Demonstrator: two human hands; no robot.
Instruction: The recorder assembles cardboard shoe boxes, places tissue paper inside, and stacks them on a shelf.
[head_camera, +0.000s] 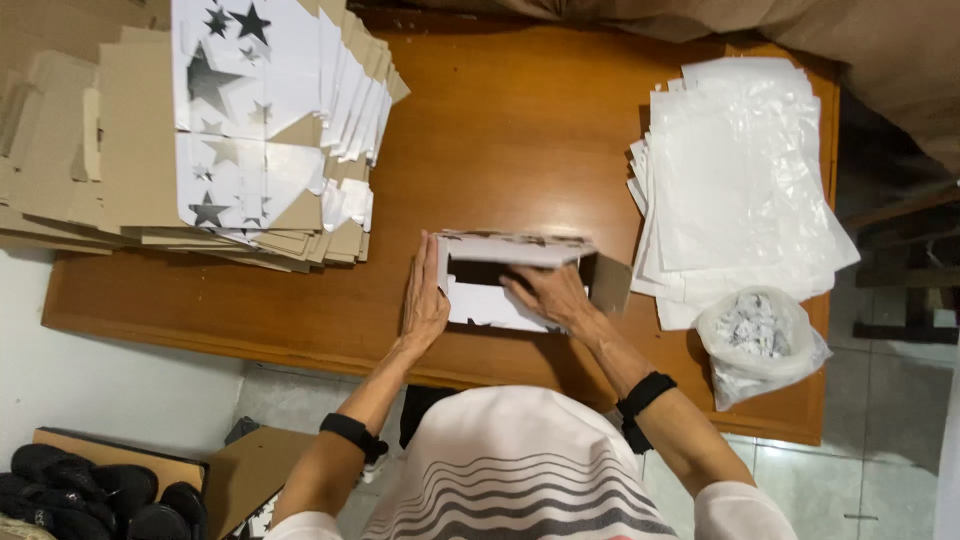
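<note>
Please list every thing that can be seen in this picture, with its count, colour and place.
box: one, white outside, partly folded, centre of table, between both hands
table: one, brown wood, fills the middle of the view
flat cardboard blanks: one stack, exact count cannot be told, white with dark stars on one face and brown on the other, table's upper left
thin sheets: one stack, white, some glossy, table's right side
plastic bag: one, clear, holding crumpled pale pieces, table's lower right corner
shoes: several, black, floor at lower left
wristbands: two, black, one on each wrist
left hand: flat against the box's left end
right hand: fingers on the box's open top
</note>
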